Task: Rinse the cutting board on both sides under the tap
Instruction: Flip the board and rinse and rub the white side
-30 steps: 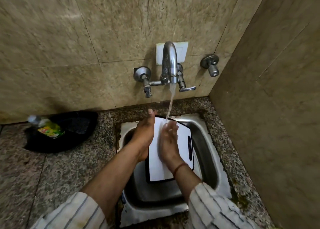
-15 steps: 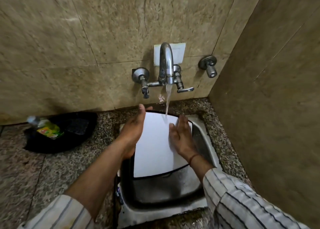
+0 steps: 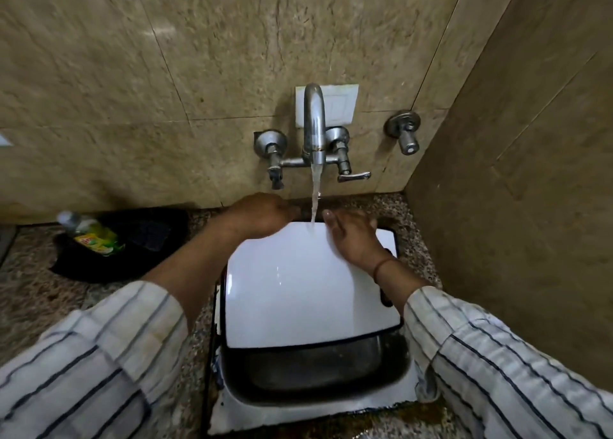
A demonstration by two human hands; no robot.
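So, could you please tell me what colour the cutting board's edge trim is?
Black, around a white cutting board; the head view shows it best.

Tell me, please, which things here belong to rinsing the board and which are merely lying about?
In use: board, tap, water stream, sink, left hand, right hand.

Lying about: bottle, black tray, spare valve.

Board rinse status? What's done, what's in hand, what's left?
Done: tap running, cutting board over the sink. In hand: left hand grips the far edge, right hand rubs the white face where the stream lands. Left: the underside, hidden, so unconfirmed.
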